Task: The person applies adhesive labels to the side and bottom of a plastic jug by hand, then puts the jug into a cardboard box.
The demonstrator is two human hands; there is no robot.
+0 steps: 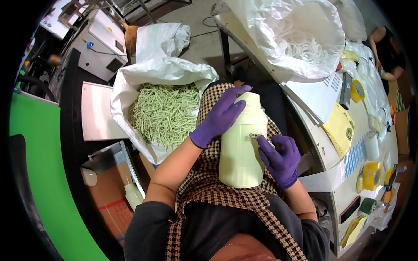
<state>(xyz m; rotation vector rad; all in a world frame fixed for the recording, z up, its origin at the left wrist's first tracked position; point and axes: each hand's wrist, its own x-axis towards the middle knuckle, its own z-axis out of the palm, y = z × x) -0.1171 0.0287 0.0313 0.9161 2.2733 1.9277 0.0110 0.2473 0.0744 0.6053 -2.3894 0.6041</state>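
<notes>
Hands in purple gloves hold a pale bottle (242,145) upright on the lap: left hand (220,117) wraps its shoulder, right hand (280,158) presses its side. Sack (130,87) of green sticks (165,114) stands beside, left.

A tall, pale cream plastic bottle (242,143) stands upright on the person's checked lap, cap on, narrowing at the shoulder. A small clear label sits on its front, just below the neck.
</notes>
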